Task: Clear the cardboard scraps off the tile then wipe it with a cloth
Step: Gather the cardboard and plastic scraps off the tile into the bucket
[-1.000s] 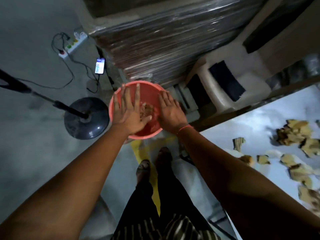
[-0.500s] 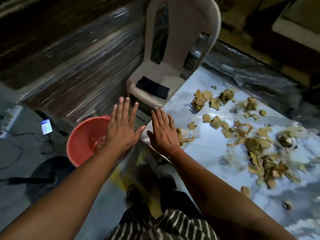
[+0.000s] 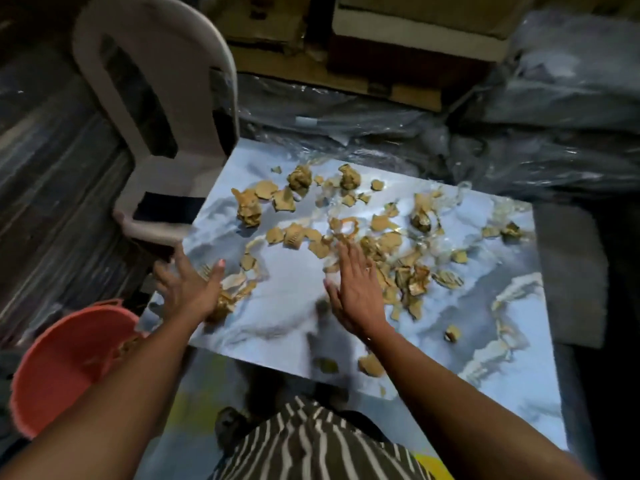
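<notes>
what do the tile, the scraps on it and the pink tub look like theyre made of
Tile: likely glazed ceramic or marble-look stone, glossy with grey veining. Scraps: torn brown cardboard, matte, ragged edges. Tub: smooth moulded plastic, it seems.

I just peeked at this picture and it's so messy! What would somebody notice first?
Probably the brown cardboard scraps scattered across the shiny blue-and-white marbled tile in the middle. Next, the two open hands over it: the left hand at the tile's near left corner, the right hand beside the thickest scraps. A bright orange bucket sits at lower left.
</notes>
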Action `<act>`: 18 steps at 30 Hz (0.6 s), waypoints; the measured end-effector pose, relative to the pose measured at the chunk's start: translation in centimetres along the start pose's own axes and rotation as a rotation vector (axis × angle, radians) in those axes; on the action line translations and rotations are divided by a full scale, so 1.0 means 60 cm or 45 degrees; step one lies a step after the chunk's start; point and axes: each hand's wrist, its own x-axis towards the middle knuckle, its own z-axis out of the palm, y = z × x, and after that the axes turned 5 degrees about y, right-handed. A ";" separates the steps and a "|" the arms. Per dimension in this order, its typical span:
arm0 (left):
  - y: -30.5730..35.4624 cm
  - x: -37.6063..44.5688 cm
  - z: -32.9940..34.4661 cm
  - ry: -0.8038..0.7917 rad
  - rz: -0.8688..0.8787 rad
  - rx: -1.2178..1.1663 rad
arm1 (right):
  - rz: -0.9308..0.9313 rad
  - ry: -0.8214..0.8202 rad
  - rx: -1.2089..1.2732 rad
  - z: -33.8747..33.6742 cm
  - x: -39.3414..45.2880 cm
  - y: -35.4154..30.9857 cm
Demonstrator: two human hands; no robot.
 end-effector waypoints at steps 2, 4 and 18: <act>-0.005 -0.001 0.025 -0.057 -0.137 0.040 | 0.143 0.057 0.098 -0.023 -0.016 0.079; -0.008 0.001 0.040 -0.100 -0.189 0.100 | 0.282 0.136 0.188 -0.039 -0.040 0.148; 0.180 -0.091 0.159 -0.562 0.156 -0.118 | 0.620 -0.037 0.497 0.020 -0.042 0.186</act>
